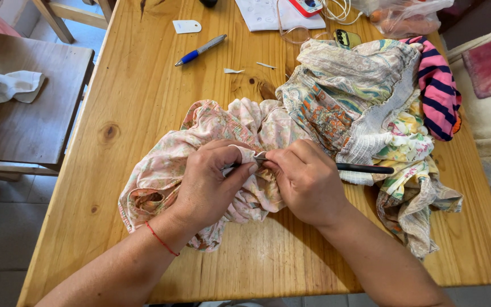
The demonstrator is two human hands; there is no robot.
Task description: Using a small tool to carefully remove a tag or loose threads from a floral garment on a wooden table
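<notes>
Pink floral cloth [200,148] bunched at counter [143,85] centre; fold pinched between left hand [208,182] and right hand [308,179], fingers clamped; dark slim tool [365,168] held rightward, axis horizontal

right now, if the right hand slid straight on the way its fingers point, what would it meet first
The right hand points leftward, so it would almost at once meet the left hand, whose fingertips pinch the same fold of pink floral cloth; they look nearly touching already.
</notes>
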